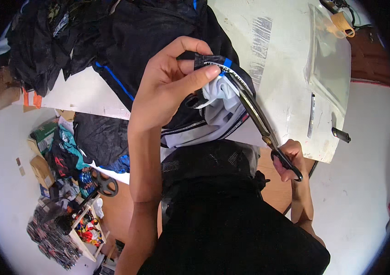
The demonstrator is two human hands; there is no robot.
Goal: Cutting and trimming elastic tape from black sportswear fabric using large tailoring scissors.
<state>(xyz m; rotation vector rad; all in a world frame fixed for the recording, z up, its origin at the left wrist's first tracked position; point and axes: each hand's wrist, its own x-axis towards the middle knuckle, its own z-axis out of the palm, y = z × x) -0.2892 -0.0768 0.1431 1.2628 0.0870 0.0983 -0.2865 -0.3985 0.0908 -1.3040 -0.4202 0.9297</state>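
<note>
My left hand (172,80) pinches the top edge of a black, white and blue garment (222,114) between thumb and fingers, lifting a printed band with a blue stripe above the white table (286,64). My right hand (289,158) grips the handles of long black scissors (261,117). Their blades reach up to the band beside my left thumb, with the tips partly hidden there; I cannot tell whether they cut it.
Dark garments (126,32) with blue trim cover the table's left part. A clear plastic sheet (328,73), beige tool (341,25) and small black object (341,134) lie at right. Piled clothes (98,137) and a wooden rack (80,243) stand lower left.
</note>
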